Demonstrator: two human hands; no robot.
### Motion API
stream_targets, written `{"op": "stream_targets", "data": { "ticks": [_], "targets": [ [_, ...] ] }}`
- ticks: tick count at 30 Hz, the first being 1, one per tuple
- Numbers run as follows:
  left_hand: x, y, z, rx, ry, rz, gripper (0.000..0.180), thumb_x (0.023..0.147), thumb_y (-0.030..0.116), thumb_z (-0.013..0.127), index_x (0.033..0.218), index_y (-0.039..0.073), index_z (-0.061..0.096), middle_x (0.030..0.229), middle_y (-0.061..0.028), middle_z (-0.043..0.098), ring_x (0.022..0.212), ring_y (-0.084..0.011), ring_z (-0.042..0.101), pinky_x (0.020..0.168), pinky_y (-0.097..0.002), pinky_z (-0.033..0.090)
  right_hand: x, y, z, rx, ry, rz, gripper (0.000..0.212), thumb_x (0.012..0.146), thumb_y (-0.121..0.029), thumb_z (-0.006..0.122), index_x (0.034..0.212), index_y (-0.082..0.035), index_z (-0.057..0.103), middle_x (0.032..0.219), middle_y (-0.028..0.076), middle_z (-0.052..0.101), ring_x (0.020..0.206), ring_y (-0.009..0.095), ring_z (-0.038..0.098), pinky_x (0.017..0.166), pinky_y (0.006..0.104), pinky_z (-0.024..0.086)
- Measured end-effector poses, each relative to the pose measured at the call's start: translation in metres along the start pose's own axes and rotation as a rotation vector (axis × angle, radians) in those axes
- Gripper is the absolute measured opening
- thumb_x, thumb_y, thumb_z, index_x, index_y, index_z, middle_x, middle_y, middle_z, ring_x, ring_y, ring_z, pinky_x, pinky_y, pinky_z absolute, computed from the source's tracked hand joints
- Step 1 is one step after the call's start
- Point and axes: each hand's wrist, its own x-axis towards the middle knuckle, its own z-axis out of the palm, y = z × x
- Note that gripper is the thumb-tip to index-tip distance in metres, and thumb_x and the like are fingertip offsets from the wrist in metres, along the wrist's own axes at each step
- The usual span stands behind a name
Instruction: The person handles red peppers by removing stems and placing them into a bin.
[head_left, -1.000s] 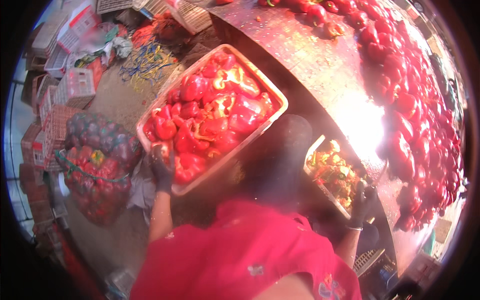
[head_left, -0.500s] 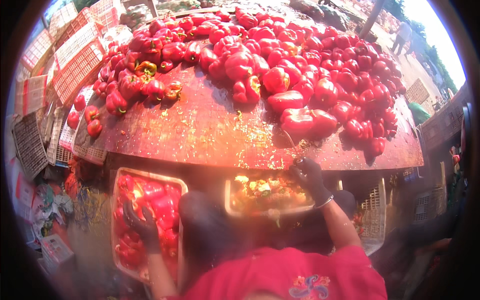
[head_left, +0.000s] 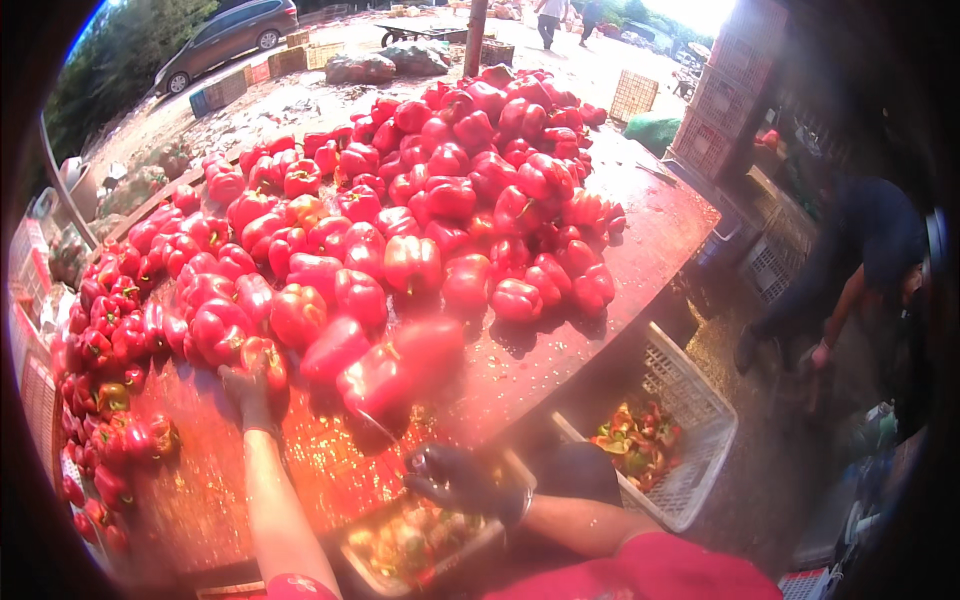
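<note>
Head view: left hand (head_left: 246, 392) touches red pepper (head_left: 264, 362) at near fringe of the pile (head_left: 450, 195); whether it grips, cannot tell. Right hand (head_left: 450, 476), curled round thin tool (head_left: 378, 428), at near edge of table (head_left: 530, 378), above trimmings crate (head_left: 452, 562). Open strip between pile and edge.

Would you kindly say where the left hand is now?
In the head view, the left hand is left of centre, over the table, at a red pepper on the near edge of the pile.
</note>
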Motion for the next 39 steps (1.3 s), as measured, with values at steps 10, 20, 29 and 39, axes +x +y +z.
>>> {"op": "stream_targets", "data": {
  "ticks": [10, 20, 29, 39],
  "targets": [
    [-0.148, -0.014, -0.106, -0.567, -0.647, 0.406, 0.039, 0.063, 0.015, 0.073, 0.097, 0.013, 0.055, 0.090, -0.0111, 0.059, 0.081, -0.0279, 0.056, 0.069, -0.0401, 0.046, 0.002, 0.019, 0.022, 0.120, -0.048, 0.066, 0.046, 0.073, -0.022, 0.071, 0.111, -0.004, 0.053, 0.084, 0.006, 0.058, 0.075, 0.011, 0.053, 0.069, 0.0275, 0.046],
    [-0.162, -0.112, -0.097, -0.888, -0.749, -0.062, 0.061, 0.087, 0.040, 0.054, 0.126, -0.004, 0.035, 0.103, -0.0108, 0.055, 0.091, -0.0149, 0.054, 0.078, -0.0275, 0.046, 0.015, 0.019, 0.075, 0.250, -0.194, 0.204, 0.046, 0.074, -0.017, 0.071, 0.109, 0.005, 0.051, 0.092, 0.008, 0.061, 0.079, 0.011, 0.057, 0.069, 0.0261, 0.048],
    [-0.186, -0.073, -0.124, -0.431, -0.447, 0.403, 0.079, 0.061, 0.037, 0.079, 0.120, 0.003, 0.041, 0.114, -0.0151, 0.049, 0.108, -0.0241, 0.049, 0.091, -0.0358, 0.041, 0.034, 0.007, 0.085, 0.454, -0.277, 0.435, 0.024, 0.085, -0.023, 0.058, 0.089, 0.001, 0.056, 0.073, 0.005, 0.059, 0.059, 0.011, 0.055, 0.051, 0.0256, 0.045],
    [-0.166, -0.097, -0.089, -0.367, -0.267, 0.251, 0.047, 0.074, 0.038, 0.071, 0.097, 0.002, 0.052, 0.085, -0.0112, 0.062, 0.081, -0.0172, 0.058, 0.075, -0.0335, 0.046, -0.025, 0.015, 0.080, 0.295, -0.258, 0.352, 0.024, 0.089, -0.027, 0.052, 0.079, -0.005, 0.051, 0.057, -0.002, 0.048, 0.046, 0.007, 0.046, 0.042, 0.0238, 0.038]
  ]
}}
